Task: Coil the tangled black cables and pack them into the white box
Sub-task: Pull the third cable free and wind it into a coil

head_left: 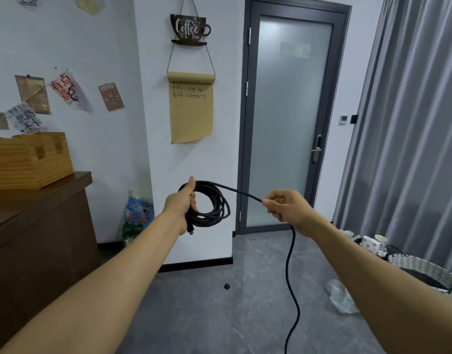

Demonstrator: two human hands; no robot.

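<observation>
My left hand (182, 204) grips a coil of black cable (214, 205) of several loops, thumb up over the top, held out in front of me at chest height. One plug end hangs below that wrist. From the coil a straight strand runs right to my right hand (283, 205), which pinches it between thumb and fingers. Below the right hand the loose cable tail (290, 277) hangs down in a wavy line and leaves the frame at the bottom. No white box is in view.
A dark wooden cabinet (36, 226) with a wooden box (28, 162) on it stands at the left. A white pillar lies ahead, a glass door (291, 123) behind it. A wire bin (424, 272), paper cups and a plastic bag (341, 298) sit at the right by grey curtains.
</observation>
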